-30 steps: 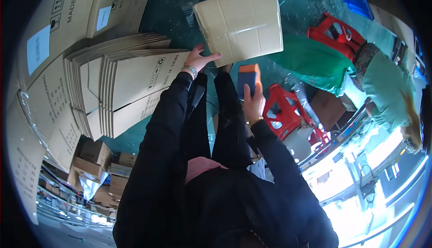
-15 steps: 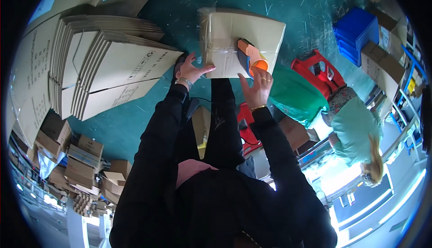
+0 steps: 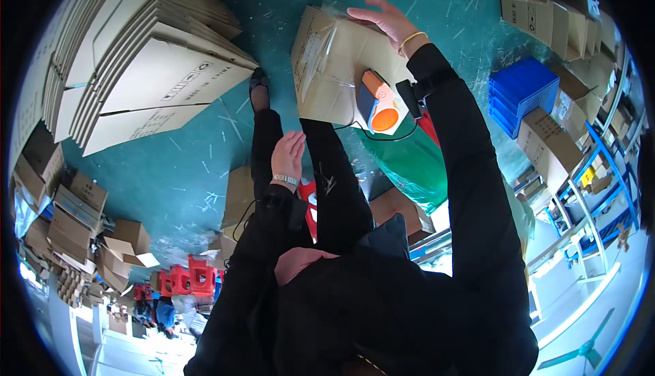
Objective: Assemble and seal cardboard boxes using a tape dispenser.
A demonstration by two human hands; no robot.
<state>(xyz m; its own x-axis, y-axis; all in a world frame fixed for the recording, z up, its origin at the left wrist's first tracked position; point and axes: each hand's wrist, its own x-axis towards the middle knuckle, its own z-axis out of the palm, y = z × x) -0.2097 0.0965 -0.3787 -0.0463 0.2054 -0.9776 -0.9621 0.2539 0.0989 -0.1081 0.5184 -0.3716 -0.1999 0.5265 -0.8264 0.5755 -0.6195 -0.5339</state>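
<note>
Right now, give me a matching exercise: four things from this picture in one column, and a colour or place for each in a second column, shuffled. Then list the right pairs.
Things:
1. tape dispenser
2. crate
3. right hand
4. left hand

Descriptions:
A. blue, on the floor by the shelving
B. flat on the far top edge of the cardboard box
C. orange, lying on the box
D. open, off the box, over the lap

Pairs: 1-C, 2-A, 3-B, 4-D

Teal floor [image 3: 184,164], stack of flattened cardboard boxes [image 3: 147,69] (fanned), blue crate [image 3: 522,93], small cartons [image 3: 71,219]
</note>
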